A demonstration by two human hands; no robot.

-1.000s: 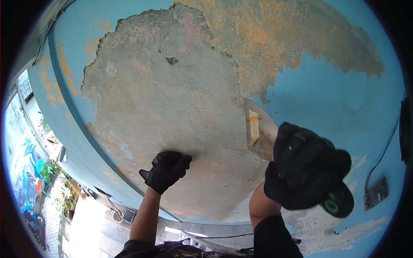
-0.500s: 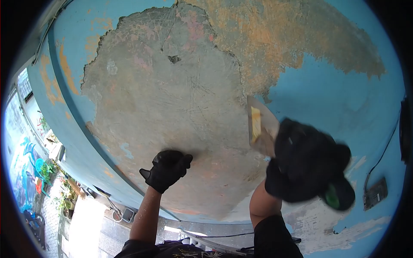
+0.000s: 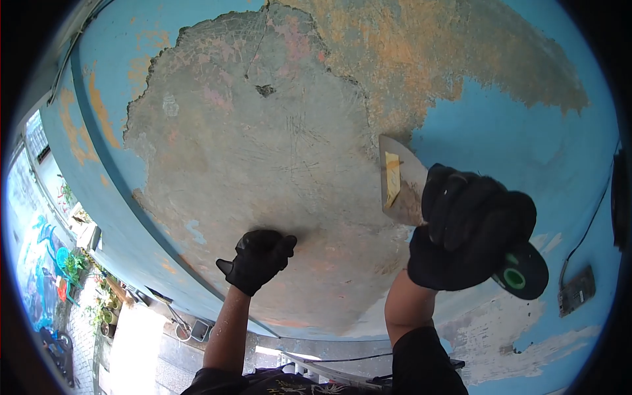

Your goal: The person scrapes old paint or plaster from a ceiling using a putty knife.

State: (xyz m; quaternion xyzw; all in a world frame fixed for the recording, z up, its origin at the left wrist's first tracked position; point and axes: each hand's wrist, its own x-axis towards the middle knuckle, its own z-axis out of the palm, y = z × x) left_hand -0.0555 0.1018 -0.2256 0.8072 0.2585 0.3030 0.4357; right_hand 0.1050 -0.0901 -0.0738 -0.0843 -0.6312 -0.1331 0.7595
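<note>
My right hand (image 3: 471, 227), in a black glove, is wrapped round the handle of a scraper (image 3: 401, 184). Its wide metal blade carries a strip of yellow tape and stands at the edge between bare grey plaster and blue paint. The handle's black end with a green ring sticks out below my fist. My left hand (image 3: 257, 260), also gloved in black, is by the bare part of the wall (image 3: 263, 164), its fingers curled and its thumb out to the left. What those fingers hold, if anything, is hidden.
Blue paint (image 3: 500, 151) with orange and grey patches surrounds the plaster. A grey box (image 3: 577, 293) with a cable is on the wall at right. Potted plants (image 3: 105, 316) and a bucket (image 3: 199, 330) stand at lower left. Metal rails (image 3: 329, 374) are below me.
My right hand and the scraper have moved slightly upward, and the blade is more upright. My left hand has barely moved.
</note>
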